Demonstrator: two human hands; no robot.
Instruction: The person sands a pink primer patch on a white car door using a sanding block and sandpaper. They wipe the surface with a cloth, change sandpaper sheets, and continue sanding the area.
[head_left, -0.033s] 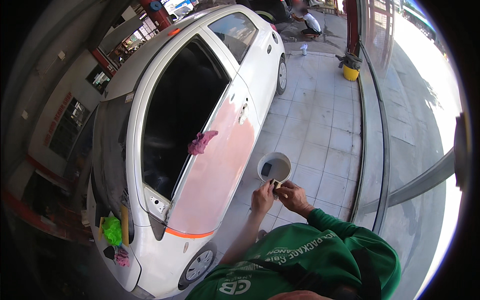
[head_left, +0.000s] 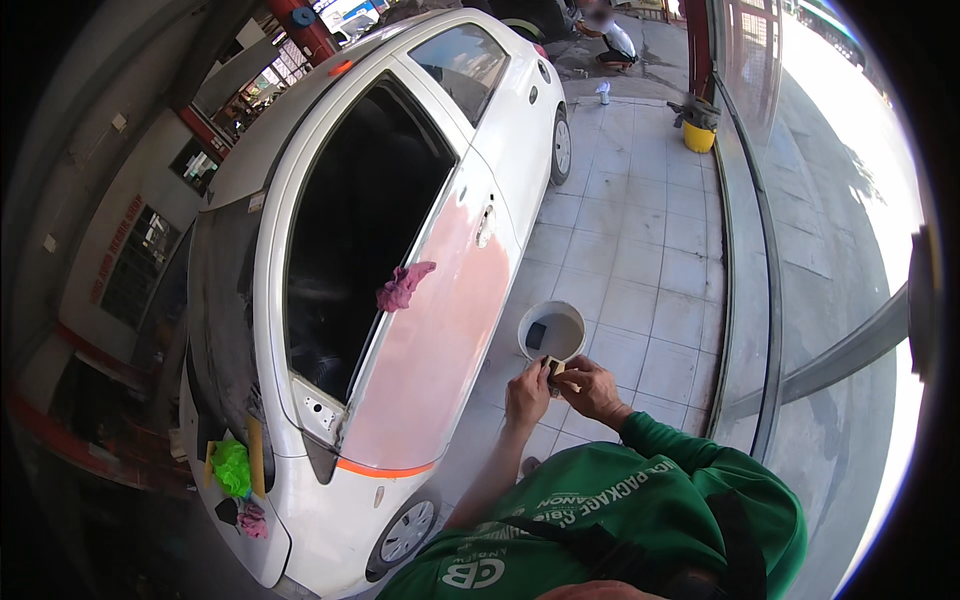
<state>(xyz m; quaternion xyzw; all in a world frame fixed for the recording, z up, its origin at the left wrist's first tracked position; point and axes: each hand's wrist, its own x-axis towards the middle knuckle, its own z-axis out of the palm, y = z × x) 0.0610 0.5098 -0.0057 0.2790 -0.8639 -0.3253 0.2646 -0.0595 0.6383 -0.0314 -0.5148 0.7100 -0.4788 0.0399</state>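
Observation:
My left hand (head_left: 528, 394) and my right hand (head_left: 594, 388) meet in front of me, fingers closed on a small flat piece (head_left: 556, 367). It is tan on one side and dark on the other, like folded sandpaper, but it is too small to be sure. Just beyond my fingers, a whitish bucket (head_left: 577, 316) stands on the floor, with a dark rectangular block (head_left: 536, 336) inside. To the left is a white car (head_left: 300, 130). Its front door (head_left: 425, 375) has a large pinkish patch, and a crumpled maroon cloth (head_left: 405, 287) hangs at the window sill.
On the car's hood lie a bright green bag (head_left: 231, 468), yellowish strips and a pink cloth (head_left: 252, 520). A yellow bucket (head_left: 698, 138) stands by the glass wall on the right. Far off, a person (head_left: 617, 45) crouches near a dark vehicle. Pale tiles (head_left: 640, 250) cover the floor.
The view has shifted slightly, so the car and bucket sit a little differently in it. Both hands keep hold of the small piece, their grip looking the same.

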